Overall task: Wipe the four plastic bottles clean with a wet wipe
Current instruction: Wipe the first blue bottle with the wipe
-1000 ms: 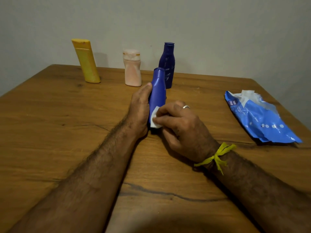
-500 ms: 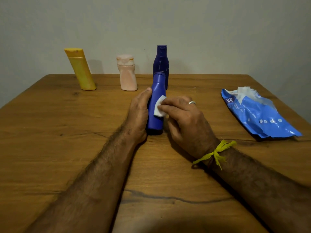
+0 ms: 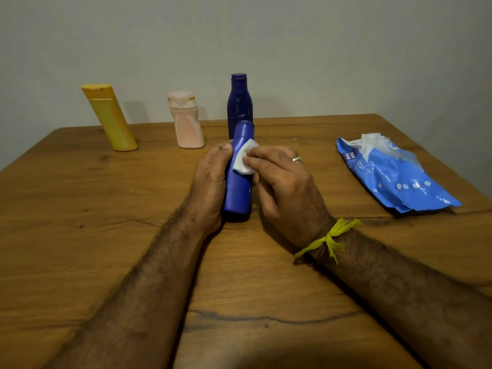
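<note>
The left hand (image 3: 210, 187) gripped the upright bright-blue plastic bottle (image 3: 238, 179) from its left side, thumb near the neck, the bottle's base on the brown wooden table (image 3: 80, 222). The right hand (image 3: 285, 190), curled, pressed a folded white wet wipe (image 3: 243, 159) against the bottle's upper front. Behind stood a dark navy plastic bottle (image 3: 239, 105), a pale pink squat bottle (image 3: 186, 121) and a leaning yellow bottle (image 3: 110, 117). To the right lay a crumpled blue wipes packet (image 3: 394, 177).

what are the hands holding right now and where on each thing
Left hand grips the blue bottle around its body. Right hand pinches the white wipe against the bottle's upper part.
</note>
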